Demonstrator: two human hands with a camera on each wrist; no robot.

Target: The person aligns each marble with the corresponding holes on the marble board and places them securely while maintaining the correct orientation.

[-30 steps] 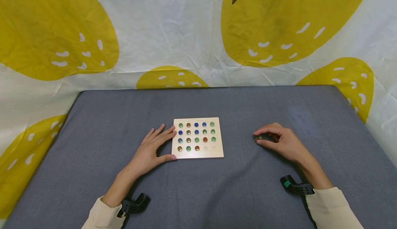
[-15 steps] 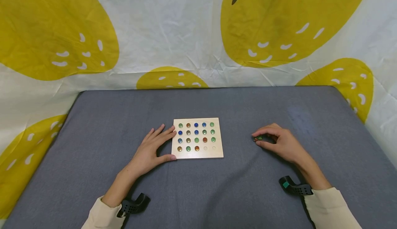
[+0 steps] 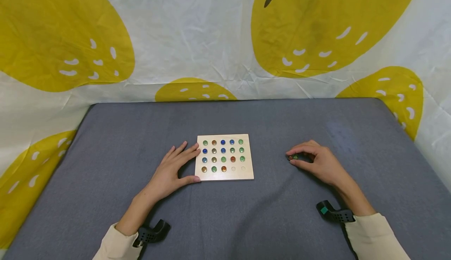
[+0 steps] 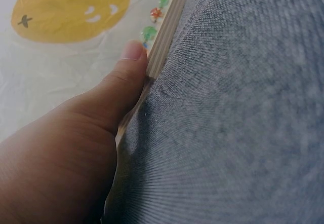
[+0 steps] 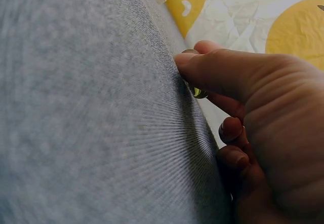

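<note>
Landmark: wooden board point(image 3: 224, 157), flat on the grey cloth point(image 3: 246, 213), roughly centre. Its grid of dimples holds glass marbles point(image 3: 223, 159); only the two sockets at the near right corner look empty. Left hand point(image 3: 171, 172) sits against the board's left edge, fingers straight and loosely spread along the side, thumb point(image 4: 124, 77) pressed to the near left corner. Judgement: it braces the board so it doesn't slide on the fabric. Left wrist view confirms thumb contact with the board's edge, nothing gripped. Right hand point(image 3: 317, 162) lies well to the right of the board, palm low on the cloth, forefinger and thumb curled in and pinching at small marbles on the cloth point(image 3: 292, 157); one greenish marble point(image 5: 199, 92) shows between the fingertips in the right wrist view. Can't tell whether it is lifted off the cloth yet. Other fingers tucked under. Both forearms angle in from the near edge, cream sleeves point(image 3: 373, 236), black wrist mounts point(image 3: 334, 213). Yellow-print sheet point(image 3: 218, 37) hangs behind the board.
</note>
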